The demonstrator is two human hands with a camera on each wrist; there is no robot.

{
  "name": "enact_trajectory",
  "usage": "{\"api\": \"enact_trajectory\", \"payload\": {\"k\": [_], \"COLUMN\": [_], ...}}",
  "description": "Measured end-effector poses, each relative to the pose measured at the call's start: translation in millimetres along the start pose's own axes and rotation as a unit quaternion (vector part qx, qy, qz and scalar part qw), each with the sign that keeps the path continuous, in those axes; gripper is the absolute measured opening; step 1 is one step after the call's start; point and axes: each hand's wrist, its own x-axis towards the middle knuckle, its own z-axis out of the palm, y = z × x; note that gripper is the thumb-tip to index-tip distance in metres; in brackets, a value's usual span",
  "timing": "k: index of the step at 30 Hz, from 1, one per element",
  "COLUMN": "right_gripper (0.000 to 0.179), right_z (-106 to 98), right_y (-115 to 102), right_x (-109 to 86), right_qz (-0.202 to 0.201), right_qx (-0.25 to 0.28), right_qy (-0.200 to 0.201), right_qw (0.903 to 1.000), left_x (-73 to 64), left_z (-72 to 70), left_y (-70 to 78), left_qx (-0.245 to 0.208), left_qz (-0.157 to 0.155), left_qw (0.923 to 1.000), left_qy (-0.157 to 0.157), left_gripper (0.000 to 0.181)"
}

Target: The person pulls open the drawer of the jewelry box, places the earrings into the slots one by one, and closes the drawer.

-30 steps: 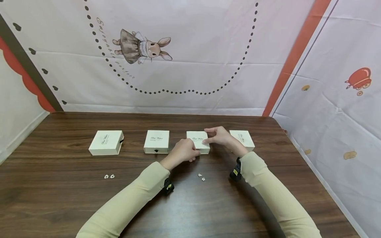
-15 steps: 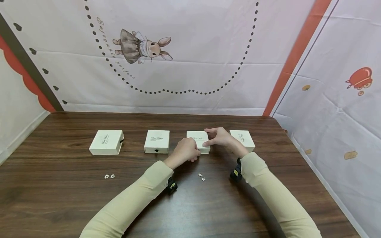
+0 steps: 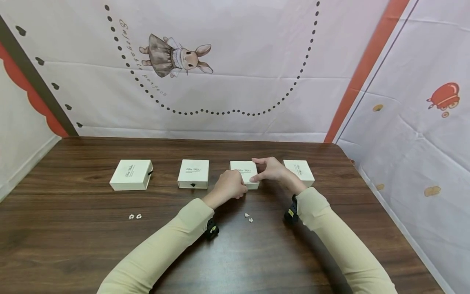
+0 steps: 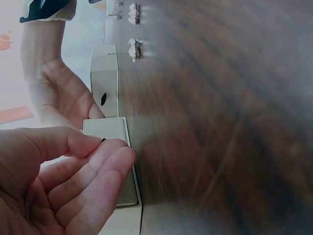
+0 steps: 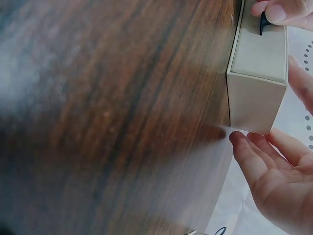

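Observation:
A small white drawer box (image 3: 245, 168), third from the left in the row, lies between both hands. My left hand (image 3: 228, 185) is at its front, thumb and forefinger pinching the black ribbon pull tab (image 5: 263, 22). From the right side my right hand (image 3: 269, 168) holds the box, thumb over the lid and fingers at its side and rear corner. In the right wrist view the drawer front (image 5: 259, 54) sits flush in its sleeve. Two flower-shaped stud earrings (image 3: 249, 218) lie on the table in front of this box; their posts show in the left wrist view.
Two more white boxes stand to the left, the far-left box (image 3: 131, 174) with its tab facing right and the second box (image 3: 193, 173) facing front. Another box (image 3: 299, 172) sits behind my right wrist. A pair of ring-shaped earrings (image 3: 135, 217) lies on the brown table (image 3: 66, 237) at left.
My left wrist and forearm have shifted slightly to the right, with the fingers still at the front of the box. The right hand and the boxes stay in place.

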Motion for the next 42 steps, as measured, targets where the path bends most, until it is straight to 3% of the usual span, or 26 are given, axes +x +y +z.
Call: {"api": "enact_trajectory", "payload": {"k": [12, 18, 25, 37, 42], "right_gripper": [0.079, 0.082, 0.082, 0.083, 0.082], "right_z": [1, -1, -1, 1, 0], "right_y": [-2, 1, 2, -1, 0], "right_x": [-4.6, -5.3, -3.3, -5.0, -4.3], "right_qz": [-0.004, -0.019, -0.024, -0.019, -0.019], "right_qx": [0.007, 0.022, -0.009, 0.004, -0.028], "right_qy": [-0.006, -0.032, -0.035, -0.033, -0.030], "right_qw": [0.9999, 0.9990, 0.9991, 0.9993, 0.9990], "left_x": [-4.6, -6.2, -7.9, -9.2, -11.6], "left_z": [0.4, 1.9, 0.8, 0.3, 1.1], "left_y": [0.5, -1.1, -1.3, -0.5, 0.8], "left_qx": [-0.002, -0.023, -0.045, -0.025, -0.025], "left_qz": [-0.006, -0.014, -0.015, -0.016, -0.016], "left_qw": [1.0000, 0.9996, 0.9989, 0.9995, 0.9995], "left_qy": [-0.003, -0.005, 0.001, -0.010, -0.013], "left_gripper": [0.027, 0.028, 0.029, 0.024, 0.025]}}
